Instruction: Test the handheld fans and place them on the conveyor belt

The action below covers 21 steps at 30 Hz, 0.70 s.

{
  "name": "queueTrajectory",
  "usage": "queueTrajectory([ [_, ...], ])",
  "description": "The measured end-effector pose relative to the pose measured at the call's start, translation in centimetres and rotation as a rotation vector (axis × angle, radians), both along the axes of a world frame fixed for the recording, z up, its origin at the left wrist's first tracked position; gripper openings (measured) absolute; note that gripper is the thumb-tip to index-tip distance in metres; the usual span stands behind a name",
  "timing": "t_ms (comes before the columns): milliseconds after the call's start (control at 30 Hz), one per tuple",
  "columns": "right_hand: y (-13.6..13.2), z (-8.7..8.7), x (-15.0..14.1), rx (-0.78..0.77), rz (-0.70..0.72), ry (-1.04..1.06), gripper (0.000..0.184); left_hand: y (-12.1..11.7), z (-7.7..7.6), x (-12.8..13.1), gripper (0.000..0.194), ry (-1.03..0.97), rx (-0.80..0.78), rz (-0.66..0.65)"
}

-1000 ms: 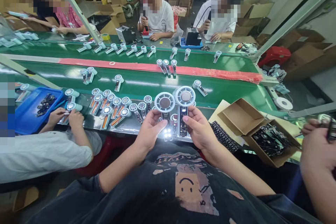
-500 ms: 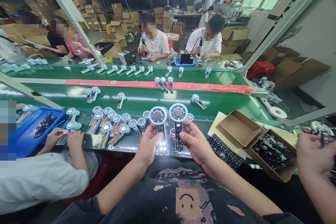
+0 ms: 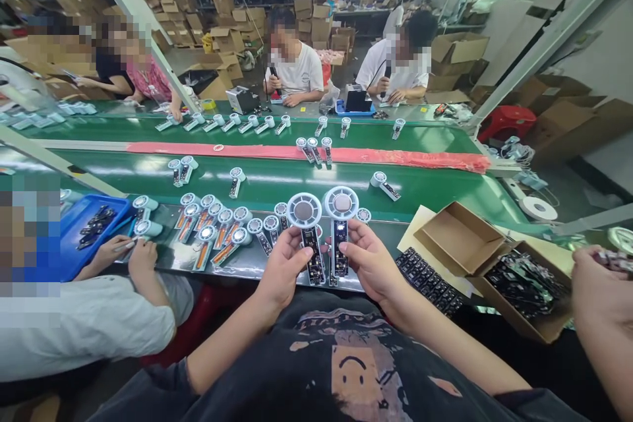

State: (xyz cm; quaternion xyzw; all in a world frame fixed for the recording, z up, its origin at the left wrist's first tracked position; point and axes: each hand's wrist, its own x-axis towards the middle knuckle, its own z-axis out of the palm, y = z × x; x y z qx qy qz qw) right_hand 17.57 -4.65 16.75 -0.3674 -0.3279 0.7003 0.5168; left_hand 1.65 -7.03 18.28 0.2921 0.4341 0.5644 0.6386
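Note:
My left hand [image 3: 284, 267] is closed around the handle of a light-blue handheld fan [image 3: 303, 211], its round grille upward and a black circuit board showing in the handle. A second handheld fan [image 3: 341, 203] of the same kind stands upright beside it, gripped by my right hand [image 3: 370, 257] with the thumb on its board. The two fans are held side by side, with a small gap between their heads. Behind them, more fans [image 3: 271, 224] with exposed boards lie on the bench, some partly hidden by my hands.
Fans with orange parts [image 3: 205, 234] lie to the left, near a co-worker's hands [image 3: 142, 257] and a blue tray [image 3: 106, 201]. At right are rows of black circuit boards [image 3: 429, 282] and an open cardboard box [image 3: 531, 277]. A green conveyor [image 3: 297, 178] carries spaced fans.
The fan in my left hand has turned, so its circuit board now faces me more fully. The view has shifted slightly. Across the belt, a co-worker's hand has reached to the fans at far left.

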Motion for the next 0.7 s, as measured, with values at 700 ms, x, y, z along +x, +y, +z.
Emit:
queueTrajectory([
  [700,0.36,-0.07,0.17,0.017,0.049,0.010,0.058,0.63,-0.51,0.29,0.038,0.018,-0.072,0.041],
])
